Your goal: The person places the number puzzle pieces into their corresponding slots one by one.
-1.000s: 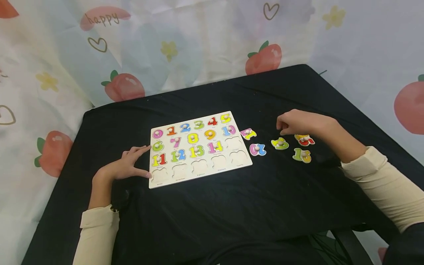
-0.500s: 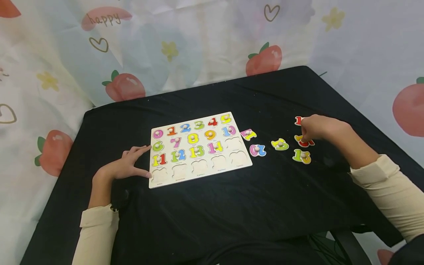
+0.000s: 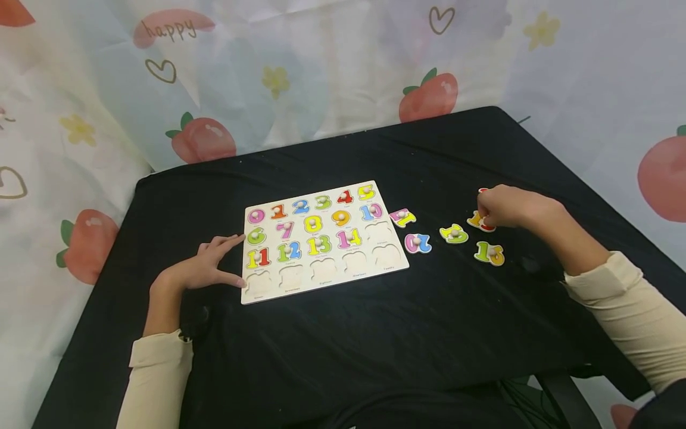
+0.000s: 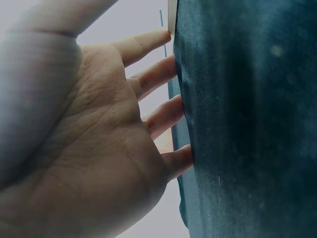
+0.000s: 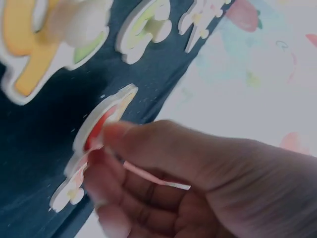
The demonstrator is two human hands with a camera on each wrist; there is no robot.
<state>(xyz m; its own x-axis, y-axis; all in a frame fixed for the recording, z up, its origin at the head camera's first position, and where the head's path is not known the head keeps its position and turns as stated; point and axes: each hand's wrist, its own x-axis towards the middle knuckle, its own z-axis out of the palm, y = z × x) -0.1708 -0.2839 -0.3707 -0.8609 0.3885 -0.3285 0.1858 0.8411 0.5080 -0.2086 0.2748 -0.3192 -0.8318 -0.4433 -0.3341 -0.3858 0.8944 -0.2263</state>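
Note:
My left hand (image 3: 195, 274) rests beside the pale wooden number puzzle board (image 3: 339, 271). Its thumb and index finger, spread apart, touch the board's left edge. Straight fingers (image 4: 153, 79) show in the left wrist view. With thumb and fingertips, my right hand (image 3: 517, 208) pinches a red and yellow number piece (image 3: 474, 220) at the right of the table. That piece (image 5: 101, 121) appears tilted in the right wrist view, its knob hidden by the fingers. Partly behind the hand lies another piece with red on it (image 3: 483, 190).
Between board and right hand lie a pink and yellow piece (image 3: 403, 217), a pink and blue piece (image 3: 418, 243) and a green and yellow piece (image 3: 454, 234). A green and orange piece (image 3: 489, 253) is nearer. Black cloth (image 3: 343, 345) covers the table.
My right hand moved right to the red and yellow piece, took hold of it and shifted it slightly left and away. The left hand and board stayed put.

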